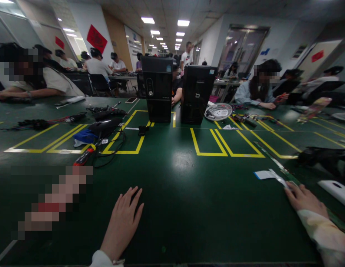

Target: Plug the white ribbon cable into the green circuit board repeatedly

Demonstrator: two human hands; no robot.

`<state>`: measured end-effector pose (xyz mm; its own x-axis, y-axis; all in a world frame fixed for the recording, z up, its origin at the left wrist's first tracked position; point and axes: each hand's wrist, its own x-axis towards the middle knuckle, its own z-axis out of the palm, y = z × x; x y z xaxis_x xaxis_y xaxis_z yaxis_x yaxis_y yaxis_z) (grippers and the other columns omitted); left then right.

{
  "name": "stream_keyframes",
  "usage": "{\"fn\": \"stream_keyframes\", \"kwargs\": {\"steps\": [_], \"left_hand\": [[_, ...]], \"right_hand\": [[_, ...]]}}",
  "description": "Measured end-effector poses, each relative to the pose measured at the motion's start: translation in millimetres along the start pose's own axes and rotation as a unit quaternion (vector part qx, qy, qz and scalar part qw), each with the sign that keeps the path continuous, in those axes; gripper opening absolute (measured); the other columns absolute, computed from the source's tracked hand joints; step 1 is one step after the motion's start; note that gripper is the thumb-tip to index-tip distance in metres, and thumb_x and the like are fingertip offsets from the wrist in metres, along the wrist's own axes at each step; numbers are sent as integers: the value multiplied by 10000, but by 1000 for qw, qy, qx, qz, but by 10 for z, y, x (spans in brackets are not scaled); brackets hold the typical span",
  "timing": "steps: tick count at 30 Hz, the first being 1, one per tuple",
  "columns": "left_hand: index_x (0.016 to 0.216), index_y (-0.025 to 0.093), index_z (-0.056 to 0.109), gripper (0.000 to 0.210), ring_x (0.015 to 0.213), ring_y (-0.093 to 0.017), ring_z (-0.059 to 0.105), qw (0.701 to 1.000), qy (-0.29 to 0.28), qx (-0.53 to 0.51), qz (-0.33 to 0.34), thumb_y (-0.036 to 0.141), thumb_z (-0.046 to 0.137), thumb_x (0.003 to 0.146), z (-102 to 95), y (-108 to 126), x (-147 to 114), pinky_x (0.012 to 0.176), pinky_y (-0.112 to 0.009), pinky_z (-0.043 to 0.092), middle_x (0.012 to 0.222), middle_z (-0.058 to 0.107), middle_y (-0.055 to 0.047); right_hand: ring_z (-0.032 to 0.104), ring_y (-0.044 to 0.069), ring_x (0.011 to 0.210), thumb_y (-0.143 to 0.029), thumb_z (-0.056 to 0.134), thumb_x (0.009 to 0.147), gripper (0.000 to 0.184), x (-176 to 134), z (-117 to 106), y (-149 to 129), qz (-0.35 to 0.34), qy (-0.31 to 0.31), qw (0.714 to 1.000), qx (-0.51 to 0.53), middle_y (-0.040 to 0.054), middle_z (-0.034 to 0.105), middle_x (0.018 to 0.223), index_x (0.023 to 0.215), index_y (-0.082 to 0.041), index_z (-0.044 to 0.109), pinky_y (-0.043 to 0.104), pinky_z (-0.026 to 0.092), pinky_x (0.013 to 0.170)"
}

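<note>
My left hand (123,218) lies palm down on the green tabletop (172,200), fingers stretched out and a little apart, holding nothing. Over at the right edge, my right hand (307,200) has its fingers bent over a long, thin green circuit board strip (283,168). A white flat ribbon cable (276,176) with a blue end (258,175) sticks out to the left beside those fingertips. Part of the strip is hidden under the hand. Left of my left hand, a red-and-black handled tool (83,156) points toward a pixelated patch.
Two black computer towers (157,89) (197,94) stand at the back middle. Cables and a black device (104,128) lie left. A white round basket (218,111) sits behind yellow tape outlines (211,154). A white case (336,193) is at far right. Several people sit around.
</note>
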<state>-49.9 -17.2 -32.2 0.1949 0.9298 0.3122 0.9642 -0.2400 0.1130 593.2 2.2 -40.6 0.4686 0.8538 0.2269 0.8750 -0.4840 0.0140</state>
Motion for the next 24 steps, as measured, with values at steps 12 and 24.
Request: {"fn": "stream_keyframes", "kwargs": {"steps": [12, 24], "left_hand": [[1360, 184, 451, 484, 1313, -271, 409, 1000, -16, 1, -2, 394, 366, 932, -2, -16, -6, 1076, -513, 329, 1395, 481, -112], [1362, 187, 446, 484, 1312, -271, 407, 1000, -13, 4, -1, 396, 368, 933, 1, -6, -12, 1077, -507, 329, 1400, 475, -108]], "right_hand": [[368, 393, 1254, -526, 134, 887, 705, -110, -157, -163, 13, -8, 1000, 19, 287, 410, 1317, 1195, -50, 552, 540, 386, 866], [511, 337, 1152, -507, 151, 882, 638, -308, -76, -207, -37, -8, 999, 26, 171, 550, 1255, 1187, -114, 551, 437, 414, 911]]}}
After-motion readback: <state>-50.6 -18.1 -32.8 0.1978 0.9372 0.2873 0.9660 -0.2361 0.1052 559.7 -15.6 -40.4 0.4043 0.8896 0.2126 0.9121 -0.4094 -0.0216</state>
